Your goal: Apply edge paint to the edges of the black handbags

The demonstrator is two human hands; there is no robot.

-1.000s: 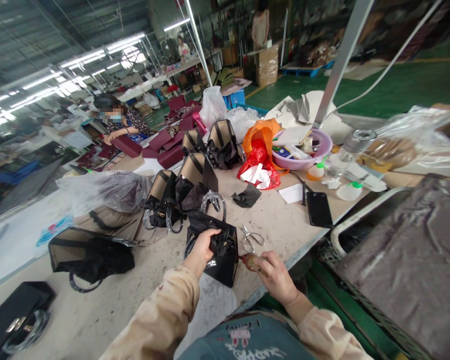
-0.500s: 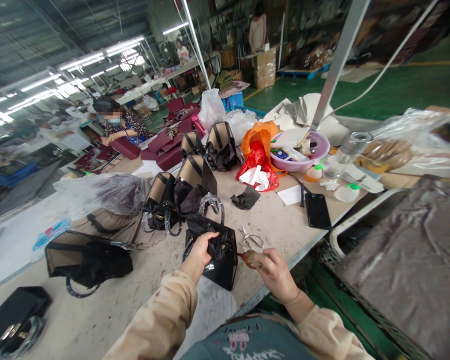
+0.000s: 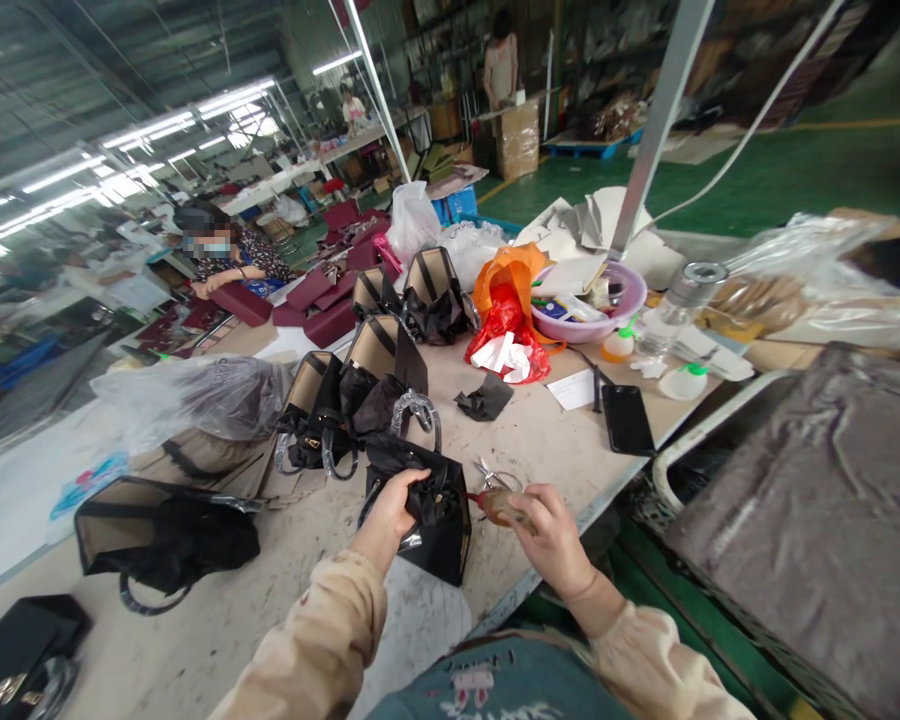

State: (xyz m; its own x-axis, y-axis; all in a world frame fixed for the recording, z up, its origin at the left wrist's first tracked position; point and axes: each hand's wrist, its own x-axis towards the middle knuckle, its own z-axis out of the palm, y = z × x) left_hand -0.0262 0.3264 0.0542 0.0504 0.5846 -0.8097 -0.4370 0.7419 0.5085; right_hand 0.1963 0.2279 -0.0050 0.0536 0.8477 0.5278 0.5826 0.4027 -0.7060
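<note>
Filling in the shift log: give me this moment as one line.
left hand: grips black bag top | right hand: holds small bottle beside bag | scissors: on table behind

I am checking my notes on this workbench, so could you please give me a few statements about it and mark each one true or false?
1. The left hand grips the top of a black handbag. True.
2. The right hand is empty. False: it holds a small brownish bottle beside the bag.
3. A black phone lies flat on the table. True.
4. The scissors are in the left hand. False: they lie on the table behind the bottle.
5. The red plastic bag sits next to a pink bowl. True.
</note>
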